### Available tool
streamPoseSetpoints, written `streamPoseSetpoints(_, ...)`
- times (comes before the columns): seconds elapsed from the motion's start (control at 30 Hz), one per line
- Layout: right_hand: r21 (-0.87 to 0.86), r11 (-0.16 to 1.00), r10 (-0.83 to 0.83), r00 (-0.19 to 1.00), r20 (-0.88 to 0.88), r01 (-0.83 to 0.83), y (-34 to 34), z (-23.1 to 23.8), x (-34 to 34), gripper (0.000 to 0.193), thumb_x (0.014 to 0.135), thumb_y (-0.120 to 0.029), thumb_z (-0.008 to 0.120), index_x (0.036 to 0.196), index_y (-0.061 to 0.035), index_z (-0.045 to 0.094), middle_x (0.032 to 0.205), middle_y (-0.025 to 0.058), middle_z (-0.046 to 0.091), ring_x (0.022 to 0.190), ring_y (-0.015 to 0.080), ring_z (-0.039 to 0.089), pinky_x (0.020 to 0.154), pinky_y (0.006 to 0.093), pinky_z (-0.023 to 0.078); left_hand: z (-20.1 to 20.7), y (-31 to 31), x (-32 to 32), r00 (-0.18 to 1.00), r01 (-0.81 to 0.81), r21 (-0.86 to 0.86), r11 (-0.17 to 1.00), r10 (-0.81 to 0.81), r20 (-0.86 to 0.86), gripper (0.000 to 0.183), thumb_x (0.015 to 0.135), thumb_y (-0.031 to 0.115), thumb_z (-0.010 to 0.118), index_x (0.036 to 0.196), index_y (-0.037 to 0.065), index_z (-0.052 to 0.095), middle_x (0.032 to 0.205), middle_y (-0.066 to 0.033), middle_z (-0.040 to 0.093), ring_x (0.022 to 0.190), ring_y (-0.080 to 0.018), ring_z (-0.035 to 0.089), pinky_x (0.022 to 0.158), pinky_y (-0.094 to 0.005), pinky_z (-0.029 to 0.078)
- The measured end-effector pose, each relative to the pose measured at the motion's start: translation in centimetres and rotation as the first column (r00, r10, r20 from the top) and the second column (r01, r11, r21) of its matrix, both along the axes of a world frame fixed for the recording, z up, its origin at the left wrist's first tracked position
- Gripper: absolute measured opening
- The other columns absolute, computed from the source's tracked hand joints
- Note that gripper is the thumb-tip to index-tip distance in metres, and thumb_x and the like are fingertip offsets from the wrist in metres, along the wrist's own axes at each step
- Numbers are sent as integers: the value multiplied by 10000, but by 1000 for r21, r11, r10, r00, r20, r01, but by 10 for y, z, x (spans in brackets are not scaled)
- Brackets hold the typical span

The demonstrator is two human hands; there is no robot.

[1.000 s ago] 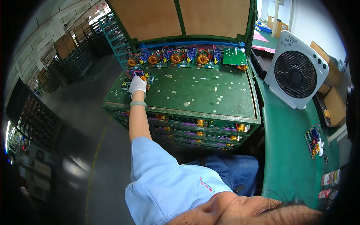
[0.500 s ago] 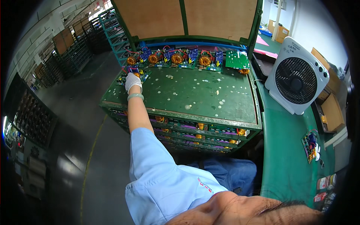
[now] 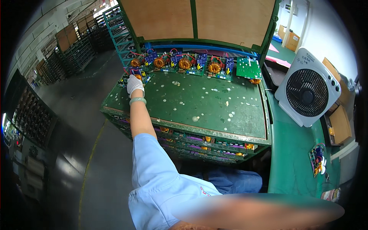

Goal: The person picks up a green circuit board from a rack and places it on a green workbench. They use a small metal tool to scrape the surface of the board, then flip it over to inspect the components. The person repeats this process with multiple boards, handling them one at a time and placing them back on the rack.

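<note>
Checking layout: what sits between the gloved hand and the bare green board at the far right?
Head view: four boards with copper coils between left hand and green board.

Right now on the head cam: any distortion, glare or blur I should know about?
Head view: strong fisheye, the green tray's front edge bows and the corners go black; daylight washes out the far right background; a smeared blur band crosses the bottom edge; the gloved left hand and circuit boards stay sharp.

The left hand (image 3: 135,85) covers most of the circuit board (image 3: 132,75) at the upper left of the tabletop (image 3: 199,103), so the grip isn't readable. Right hand's out of frame, and stacked boards (image 3: 199,138) below only show edges.
</note>
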State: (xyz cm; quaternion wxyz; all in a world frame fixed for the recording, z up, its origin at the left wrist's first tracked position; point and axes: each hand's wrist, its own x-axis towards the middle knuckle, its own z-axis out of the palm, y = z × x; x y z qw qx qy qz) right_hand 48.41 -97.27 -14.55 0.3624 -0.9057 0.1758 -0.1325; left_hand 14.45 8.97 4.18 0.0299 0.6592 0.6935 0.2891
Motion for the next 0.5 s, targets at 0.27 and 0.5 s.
streamPoseSetpoints(0.27, 15, 1000, 1, 1000, 11, -1, 14, 6, 1, 205, 947, -254, 684, 841, -95, 609, 798, 29, 529, 717, 164, 480, 651, 329, 400, 2, 13, 1, 1000, 23, -16, 1000, -23, 21, 276, 968, 250, 598, 1174, 66, 595, 1153, -185, 680, 1045, -373, 687, 843, -506, 565)
streamPoseSetpoints(0.5, 18, 1000, 14, 1000, 26, -15, 25, 12, 4, 210, 949, -260, 681, 832, -106, 596, 785, 14, 506, 704, 149, 456, 638, 320, 381, 0, 9, 5, 999, 23, -6, 1000, -23, 36, 274, 964, 237, 595, 1181, 70, 593, 1136, -185, 681, 1040, -376, 684, 837, -507, 564)
